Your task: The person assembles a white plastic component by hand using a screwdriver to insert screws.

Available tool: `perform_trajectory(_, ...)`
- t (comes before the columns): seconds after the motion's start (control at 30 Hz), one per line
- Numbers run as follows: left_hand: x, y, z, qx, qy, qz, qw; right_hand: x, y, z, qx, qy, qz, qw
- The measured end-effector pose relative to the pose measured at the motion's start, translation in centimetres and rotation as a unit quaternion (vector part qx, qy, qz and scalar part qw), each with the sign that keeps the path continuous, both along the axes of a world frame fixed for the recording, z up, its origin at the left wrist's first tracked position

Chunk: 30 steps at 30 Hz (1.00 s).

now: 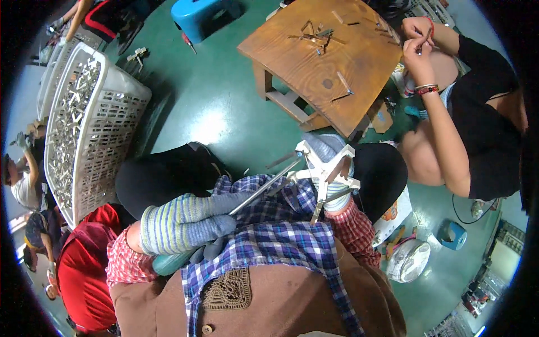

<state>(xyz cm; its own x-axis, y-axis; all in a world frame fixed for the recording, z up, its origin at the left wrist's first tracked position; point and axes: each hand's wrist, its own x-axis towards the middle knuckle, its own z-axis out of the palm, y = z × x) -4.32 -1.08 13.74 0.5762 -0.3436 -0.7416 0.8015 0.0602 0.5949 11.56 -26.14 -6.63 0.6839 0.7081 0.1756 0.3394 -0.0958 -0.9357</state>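
My left hand (188, 224), in a blue and grey striped glove, is closed around a screwdriver. The screwdriver's green handle (168, 264) shows below the palm, and its long metal shaft (261, 191) slants up to the right. My right hand (337, 194), gloved the same way, grips a white bracket (323, 168) with several arms and metal strips fixed to its ends. The shaft's tip meets the bracket's upper left arm. Some right-hand fingers are hidden behind the bracket. Both hands are above my lap, over a blue checked apron (281, 241).
A wooden table (286, 62) ahead bears loose metal strips. At the right a co-worker's hands (418, 50) hold a small strip. A white basket (118, 106) full of brackets stands at the left. A blue stool (205, 17) is far ahead; a round silvery container (409, 261) sits at right.
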Motion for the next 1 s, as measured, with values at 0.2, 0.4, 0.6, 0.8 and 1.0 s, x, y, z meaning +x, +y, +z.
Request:
perform_trajectory(0.2, -0.1, 0.3, -0.9, -0.017, 0.002, 0.009, 1.000, -0.7, -0.1, 0.4, 0.094, 0.322, -0.006, 0.942)
perform_trajectory(0.4, -0.7, 0.3, -0.4, -0.013, -0.002, 0.019, 1.000, -0.1, -4.4, -8.4, 0.254, 0.583, 0.027, 0.771)
perform_trajectory(0.6, 0.1, 0.4, -0.6, -0.005, -0.004, -0.001, 1.000, 1.4, -4.8, -11.9, 0.387, 0.621, 0.235, 0.639)
perform_trajectory(0.8, -0.6, 0.3, -0.4, 0.029, -0.024, 0.000, 0.999, -0.5, -3.1, -6.4, 0.360, 0.576, 0.021, 0.734)
perform_trajectory(1.0, -0.2, 0.5, -0.5, 0.030, -0.018, 0.001, 0.999, 0.3, 2.1, 1.6, 0.112, 0.046, 0.006, 0.993)
